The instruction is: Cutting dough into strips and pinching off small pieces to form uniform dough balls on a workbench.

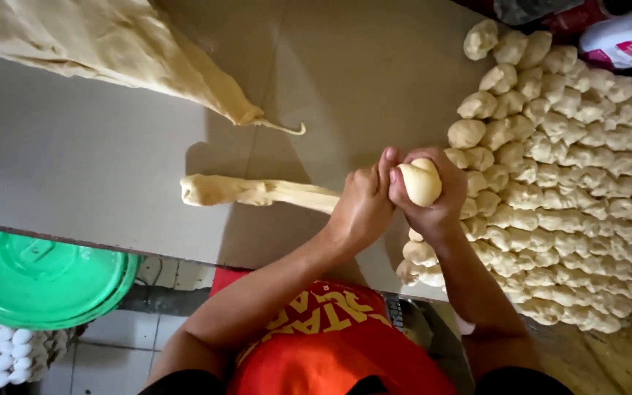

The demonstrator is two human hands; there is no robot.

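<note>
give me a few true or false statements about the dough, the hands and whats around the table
1. The right hand grips a round ball of dough. True.
2. The left hand holds a knife. False: it clasps the end of a long rope of dough, with no tool in view.
3. The portioned dough pieces are piled on the right side of the table. True.
4. The green lid lies on top of the table. False: it sits below the table's near edge, at lower left.
5. The large dough mass lies among the portioned pieces. False: it lies apart, at the table's upper left.
</note>
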